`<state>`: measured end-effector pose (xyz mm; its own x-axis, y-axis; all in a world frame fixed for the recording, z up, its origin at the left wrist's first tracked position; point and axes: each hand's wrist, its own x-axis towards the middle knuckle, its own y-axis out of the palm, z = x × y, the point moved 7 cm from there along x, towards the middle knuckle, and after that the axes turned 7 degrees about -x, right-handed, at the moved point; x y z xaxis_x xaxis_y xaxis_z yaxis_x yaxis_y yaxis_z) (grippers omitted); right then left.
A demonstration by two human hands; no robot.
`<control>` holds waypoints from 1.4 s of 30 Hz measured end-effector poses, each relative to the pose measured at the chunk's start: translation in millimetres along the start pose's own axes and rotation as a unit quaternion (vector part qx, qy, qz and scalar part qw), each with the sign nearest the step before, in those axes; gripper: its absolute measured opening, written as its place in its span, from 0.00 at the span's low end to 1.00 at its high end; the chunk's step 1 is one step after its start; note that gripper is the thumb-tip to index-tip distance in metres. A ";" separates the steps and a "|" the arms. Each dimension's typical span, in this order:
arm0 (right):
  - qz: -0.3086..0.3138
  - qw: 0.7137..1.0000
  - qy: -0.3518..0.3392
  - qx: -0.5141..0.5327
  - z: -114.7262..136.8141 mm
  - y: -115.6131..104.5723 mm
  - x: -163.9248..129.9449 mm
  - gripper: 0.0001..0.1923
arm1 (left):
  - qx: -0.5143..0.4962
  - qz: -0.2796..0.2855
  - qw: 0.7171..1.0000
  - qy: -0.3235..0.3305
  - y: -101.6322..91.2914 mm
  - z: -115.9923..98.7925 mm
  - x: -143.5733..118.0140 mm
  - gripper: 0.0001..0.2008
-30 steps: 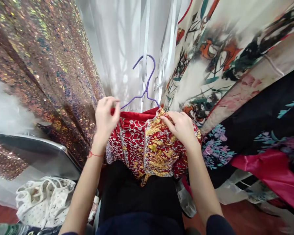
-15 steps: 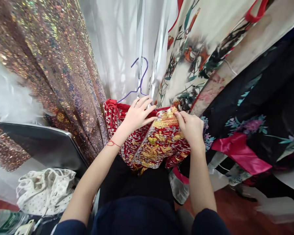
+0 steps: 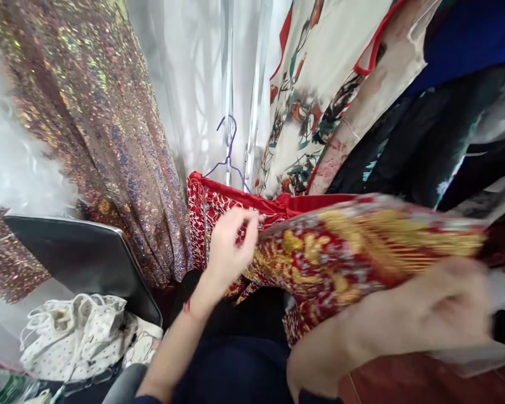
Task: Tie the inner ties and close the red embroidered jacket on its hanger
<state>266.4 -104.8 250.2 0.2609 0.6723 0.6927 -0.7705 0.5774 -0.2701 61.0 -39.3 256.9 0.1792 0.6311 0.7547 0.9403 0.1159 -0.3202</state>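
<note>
A red garment (image 3: 340, 252) with gold and silver embroidery hangs in front of me, its plain red upper edge near a purple wire hanger (image 3: 229, 160). My right hand (image 3: 450, 308), smeared by motion, holds the outer end of the gold-embroidered panel, stretched far to the right. In front of the silver-patterned part, my left hand (image 3: 231, 241) has its thumb and fingers curled into a pinch. Whatever lies between those fingertips, if anything, does not show. A thin red string bracelet (image 3: 187, 306) circles my left wrist.
A sequinned dress (image 3: 109, 112) hangs on the left beside a dark chair back (image 3: 79, 247). White polka-dot cloth (image 3: 73, 336) lies below it, near a plastic bottle (image 3: 8, 387). Floral (image 3: 307, 106) and dark garments (image 3: 387, 146) hang on the right.
My right hand has swung far right, drawing the embroidered panel out with it. My left hand has moved down from the upper edge, and its spread fingers have curled into a pinch.
</note>
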 end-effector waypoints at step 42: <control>0.303 0.892 -0.011 0.334 5.1 109.9 -2.4 0.27 | 0.221 0.175 0.954 -0.106 -168.4 14.3 82.4 0.09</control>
<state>178.1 -45.3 222.2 -0.3283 0.7534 0.5697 -0.9427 -0.2995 -0.1472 -86.7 4.1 364.8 0.3536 0.8263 0.4385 0.6115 0.1506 -0.7768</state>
